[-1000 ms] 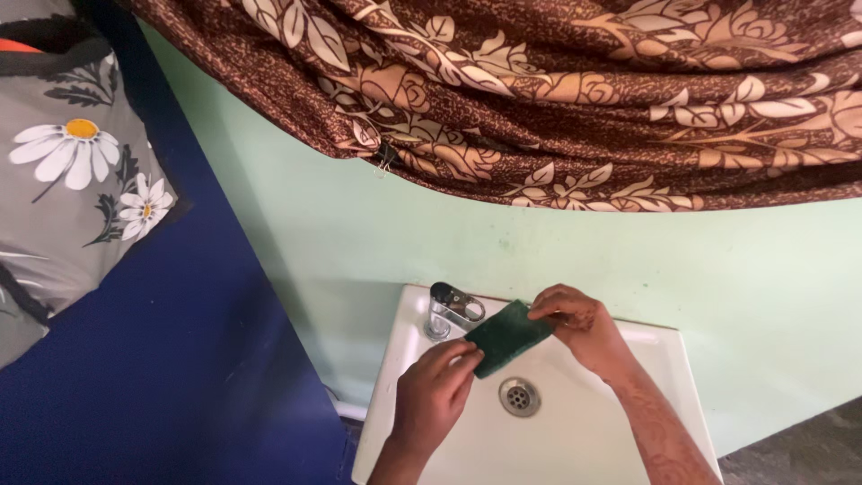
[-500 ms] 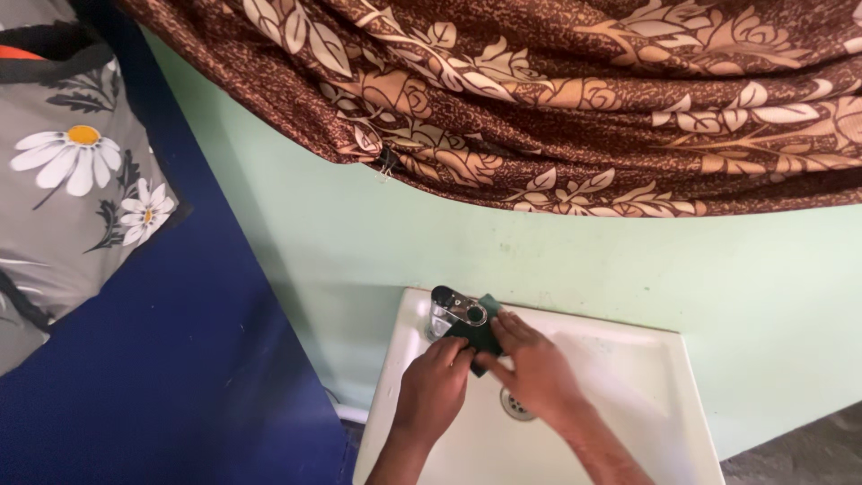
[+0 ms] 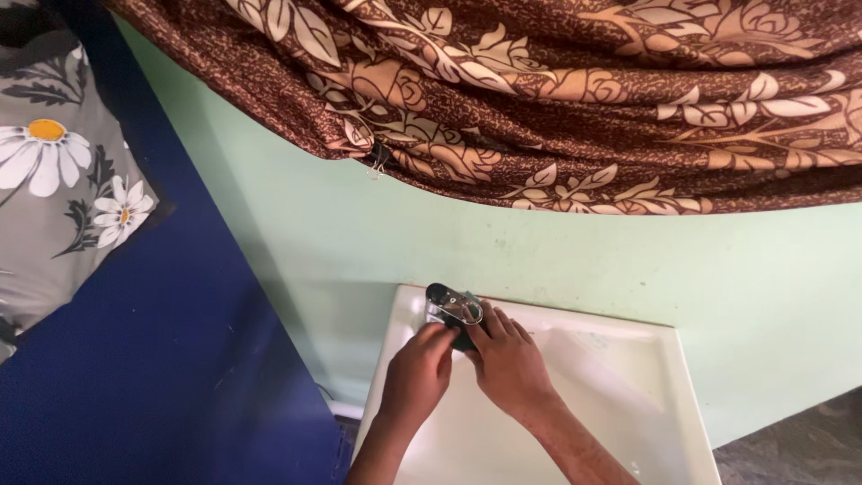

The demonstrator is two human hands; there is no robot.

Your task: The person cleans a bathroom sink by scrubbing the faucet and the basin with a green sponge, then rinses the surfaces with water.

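- Both hands moved up to the tap since 1 s ago; green pad now mostly hidden under them.
- L hand (image 3: 420, 370) & R hand (image 3: 508, 362): fingers curled, pressing dark green scouring pad (image 3: 463, 340) at tap base.
- White sink (image 3: 620, 395) below.
- Chrome tap (image 3: 452, 306) at 12 o'clock of hands.
- Brown floral curtain (image 3: 575, 99) beyond.

You see a white sink (image 3: 628, 395) under a shiny chrome tap (image 3: 452, 307); a dark green pad (image 3: 463, 340) peeks between your hands; the wall (image 3: 449, 233) is pale mint green; the curtain (image 3: 557, 99) brown with tan roses and leaves; grey cloth (image 3: 54, 180) bears white, yellow-centred daisies against a deep blue panel (image 3: 153, 359).
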